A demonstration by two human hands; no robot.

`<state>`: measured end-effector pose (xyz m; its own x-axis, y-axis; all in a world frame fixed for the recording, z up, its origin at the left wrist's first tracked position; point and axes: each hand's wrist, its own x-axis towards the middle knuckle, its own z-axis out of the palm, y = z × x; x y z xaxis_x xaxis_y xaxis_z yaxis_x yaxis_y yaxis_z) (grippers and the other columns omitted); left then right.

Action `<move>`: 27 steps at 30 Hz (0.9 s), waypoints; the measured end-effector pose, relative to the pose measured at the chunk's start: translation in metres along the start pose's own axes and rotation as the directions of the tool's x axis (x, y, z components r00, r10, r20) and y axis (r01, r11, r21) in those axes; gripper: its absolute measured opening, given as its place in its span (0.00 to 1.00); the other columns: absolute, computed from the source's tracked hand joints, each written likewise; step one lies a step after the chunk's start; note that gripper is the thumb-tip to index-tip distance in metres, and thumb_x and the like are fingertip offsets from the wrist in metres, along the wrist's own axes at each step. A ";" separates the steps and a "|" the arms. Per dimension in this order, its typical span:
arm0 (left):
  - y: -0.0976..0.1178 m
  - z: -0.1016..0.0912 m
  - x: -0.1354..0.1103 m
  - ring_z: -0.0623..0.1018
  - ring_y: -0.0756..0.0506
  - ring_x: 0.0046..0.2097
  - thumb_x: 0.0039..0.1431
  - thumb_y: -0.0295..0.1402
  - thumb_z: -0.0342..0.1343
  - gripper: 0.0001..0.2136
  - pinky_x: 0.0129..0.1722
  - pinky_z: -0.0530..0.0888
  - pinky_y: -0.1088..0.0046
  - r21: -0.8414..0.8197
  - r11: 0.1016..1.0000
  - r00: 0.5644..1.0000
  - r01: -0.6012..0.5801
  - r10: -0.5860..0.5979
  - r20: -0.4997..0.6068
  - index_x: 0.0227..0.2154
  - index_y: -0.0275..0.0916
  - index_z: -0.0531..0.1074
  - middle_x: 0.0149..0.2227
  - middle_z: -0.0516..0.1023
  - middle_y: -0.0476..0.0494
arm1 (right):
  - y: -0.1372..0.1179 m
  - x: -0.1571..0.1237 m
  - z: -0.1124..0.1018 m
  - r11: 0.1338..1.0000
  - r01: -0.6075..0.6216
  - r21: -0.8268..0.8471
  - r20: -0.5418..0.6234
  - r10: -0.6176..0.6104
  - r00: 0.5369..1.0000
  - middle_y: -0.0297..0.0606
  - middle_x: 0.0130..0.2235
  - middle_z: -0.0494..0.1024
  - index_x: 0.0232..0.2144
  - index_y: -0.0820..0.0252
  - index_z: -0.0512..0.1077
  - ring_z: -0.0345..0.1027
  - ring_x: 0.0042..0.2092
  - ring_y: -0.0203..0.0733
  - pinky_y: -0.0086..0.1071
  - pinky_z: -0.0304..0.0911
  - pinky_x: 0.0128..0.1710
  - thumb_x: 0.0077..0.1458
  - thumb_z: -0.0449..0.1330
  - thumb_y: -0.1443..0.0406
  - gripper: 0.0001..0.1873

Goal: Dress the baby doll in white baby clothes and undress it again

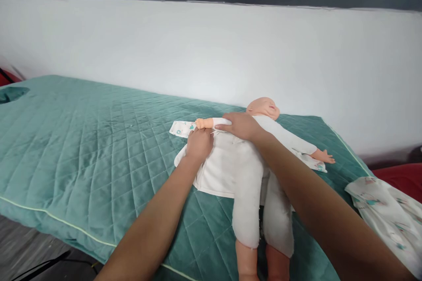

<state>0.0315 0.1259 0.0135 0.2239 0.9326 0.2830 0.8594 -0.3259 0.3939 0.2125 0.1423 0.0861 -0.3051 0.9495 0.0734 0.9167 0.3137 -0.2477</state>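
Doll: a baby doll (242,171) in a white garment (217,175) lies on its back on the right part of the bed (82,140). Its head is toward the wall and its legs point at the near edge.
Left hand: the left hand (199,142) rests on the garment just below the doll's outstretched arm (209,122). The fingers are bent down into the fabric. I cannot tell whether they pinch it.
Right hand: the right hand (242,125) lies open and flat on the doll's chest and shoulder, with the fingertips (221,127) at the sleeve. It grips nothing.
Cloth under the doll: a printed cloth (180,128) shows beyond the doll's arm and again below its other arm.
Near edge: pale piping (49,216) runs along the front of the bed. The doll's feet are cut off by the bottom of the picture.
Right edge: the doll's other hand (325,156) reaches close to the piped right edge (349,151).
Far edge: the bed meets a white wall (211,52) just behind the doll's head.
Open room: a broad stretch of bare quilted surface lies left of the doll, out to a face hole (13,93) at the far left.
Off the bed: a second printed cloth (389,215) lies beyond the right edge, and a red surface (404,175) lies behind it.
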 end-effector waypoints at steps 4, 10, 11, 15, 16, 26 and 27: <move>-0.007 -0.001 0.002 0.79 0.37 0.42 0.64 0.32 0.51 0.09 0.41 0.70 0.64 -0.258 0.958 0.983 0.121 -0.152 -0.101 0.34 0.38 0.76 0.37 0.81 0.35 | -0.001 -0.002 -0.003 0.999 0.001 0.036 -0.012 -0.001 1.000 0.40 0.46 0.81 0.42 0.52 0.75 0.73 0.46 0.53 0.38 0.60 0.41 0.59 0.43 0.34 0.37; -0.018 -0.001 0.004 0.73 0.47 0.32 0.54 0.25 0.50 0.06 0.32 0.66 0.74 -0.681 0.727 0.921 0.081 -0.316 -0.228 0.27 0.39 0.71 0.27 0.76 0.49 | -0.006 -0.007 -0.007 1.000 -0.021 0.009 0.017 0.021 1.000 0.41 0.44 0.82 0.42 0.52 0.77 0.73 0.46 0.53 0.38 0.60 0.42 0.58 0.45 0.33 0.37; -0.018 -0.001 0.005 0.73 0.47 0.32 0.54 0.25 0.50 0.06 0.33 0.66 0.74 -0.713 0.696 0.918 0.079 -0.331 -0.221 0.27 0.39 0.71 0.27 0.76 0.50 | -0.006 -0.007 -0.007 1.000 -0.025 -0.002 0.018 0.025 1.000 0.41 0.46 0.82 0.44 0.52 0.77 0.72 0.48 0.55 0.39 0.60 0.43 0.58 0.46 0.33 0.37; -0.020 0.001 0.006 0.74 0.48 0.35 0.52 0.26 0.51 0.05 0.38 0.69 0.74 -0.814 0.577 0.909 0.069 -0.372 -0.187 0.29 0.39 0.72 0.31 0.77 0.50 | -0.008 -0.007 -0.007 0.998 -0.038 -0.043 0.033 0.039 0.999 0.43 0.49 0.81 0.48 0.51 0.77 0.72 0.49 0.58 0.40 0.61 0.43 0.57 0.48 0.34 0.36; -0.020 0.002 0.007 0.74 0.48 0.36 0.52 0.26 0.51 0.05 0.39 0.70 0.74 -0.833 0.550 0.908 0.065 -0.379 -0.179 0.29 0.39 0.72 0.31 0.77 0.49 | -0.008 -0.007 -0.007 0.998 -0.041 -0.057 0.037 0.043 0.998 0.43 0.49 0.81 0.48 0.51 0.77 0.72 0.49 0.58 0.41 0.62 0.43 0.57 0.49 0.34 0.36; -0.019 0.004 0.007 0.72 0.50 0.34 0.60 0.31 0.54 0.05 0.38 0.69 0.75 -0.888 0.459 0.867 0.025 -0.451 -0.209 0.28 0.39 0.69 0.28 0.72 0.52 | -0.011 -0.008 -0.005 0.988 -0.067 -0.138 0.018 0.070 0.997 0.46 0.50 0.81 0.50 0.53 0.77 0.72 0.49 0.60 0.44 0.62 0.45 0.58 0.47 0.34 0.38; -0.019 0.004 0.007 0.71 0.50 0.33 0.61 0.31 0.54 0.06 0.38 0.69 0.75 -0.885 0.465 0.867 0.028 -0.452 -0.211 0.28 0.39 0.69 0.28 0.71 0.52 | -0.010 -0.007 -0.004 0.987 -0.068 -0.145 0.019 0.071 0.997 0.46 0.50 0.80 0.49 0.53 0.77 0.72 0.49 0.60 0.44 0.62 0.45 0.58 0.47 0.34 0.38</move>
<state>0.0185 0.1397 0.0042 -0.2914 0.9229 0.2516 -0.0004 -0.2631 0.9648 0.2068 0.1321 0.0924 -0.2439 0.9691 0.0375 0.9630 0.2466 -0.1090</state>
